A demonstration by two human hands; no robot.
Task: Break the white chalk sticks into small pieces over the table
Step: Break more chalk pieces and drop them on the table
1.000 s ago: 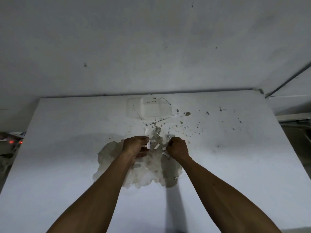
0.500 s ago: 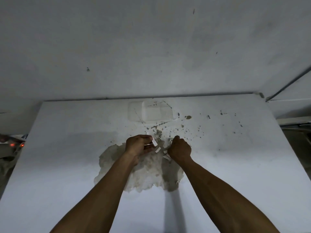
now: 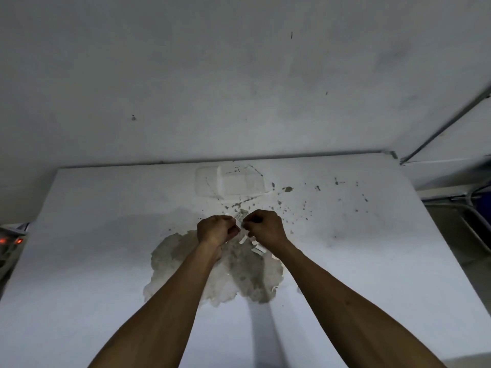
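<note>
The left hand (image 3: 216,231) and the right hand (image 3: 265,228) are held close together above the middle of the white desk (image 3: 106,261), with the knuckles almost facing each other. The fingers of both hands are curled, and between them they pinch a short white chalk stick (image 3: 240,224), each hand at one end of it. Only a small part of the stick shows between the fingertips.

Several broken chalk pieces (image 3: 257,249) lie on the desk just under the right hand and its wrist, and a few more lie just beyond the fingers. They rest on a worn grey-brown patch (image 3: 186,261) where the white surface has peeled off.

Further back, near the far edge of the desk, stands a pale shallow tray (image 3: 231,181). Dark specks (image 3: 305,208) are scattered to the right of it. Behind the desk is a plain grey wall (image 3: 239,75). At the left border a device with small red lights (image 3: 10,240) is seen partly.
</note>
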